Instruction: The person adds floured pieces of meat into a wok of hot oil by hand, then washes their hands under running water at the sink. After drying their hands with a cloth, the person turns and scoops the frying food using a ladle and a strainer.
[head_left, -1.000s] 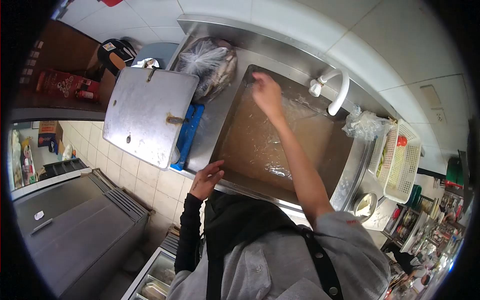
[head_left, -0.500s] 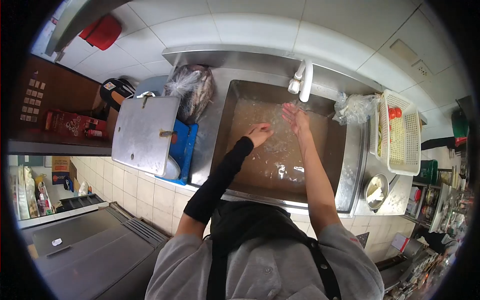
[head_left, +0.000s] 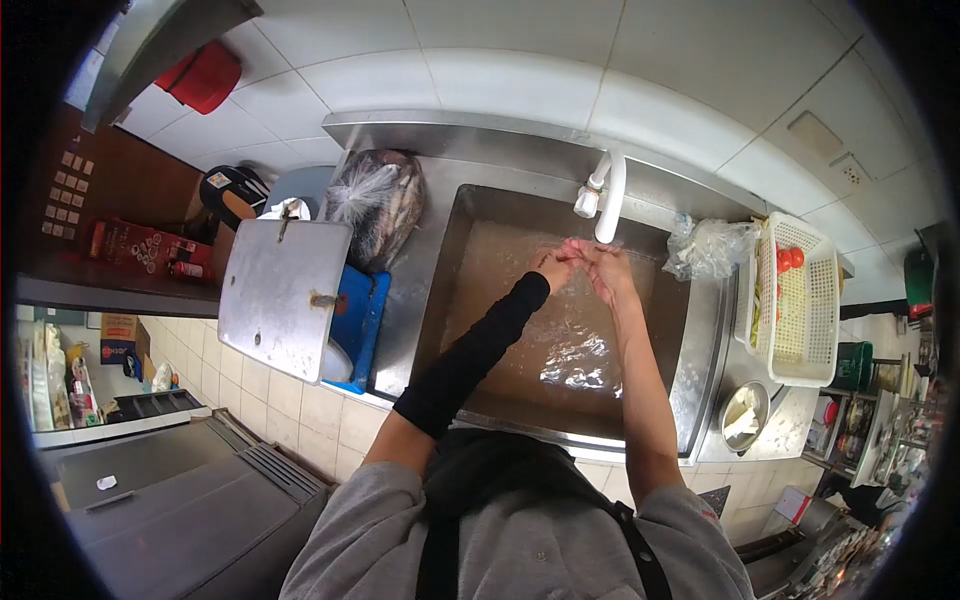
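Observation:
Over the brown, cloudy water (head_left: 500, 350) in the metal sink (head_left: 450, 258), my two hands meet just below the white tap (head_left: 609, 205). My left hand (head_left: 557, 267), on an arm with a black sleeve, has its fingers against the fingers of the other hand. My right hand (head_left: 604, 270) is turned palm up, its fingers loosely curved and bare of any object. Neither hand shows anything held. Some of the left fingertips are hidden where the hands overlap. Light glints on the rippled water below the wrists.
Left of the sink are a bulging clear plastic bag (head_left: 385, 205), a blue tray (head_left: 368, 325) and a metal lid-like panel (head_left: 280, 300). To the right stand a crumpled plastic bag (head_left: 710, 248), a white basket (head_left: 805, 335) with tomatoes (head_left: 790, 259), and a metal pan (head_left: 764, 405) with pale pieces.
My left hand has moved right and up to meet my right hand. Earlier they were apart over the water. The view has tilted slightly upward.

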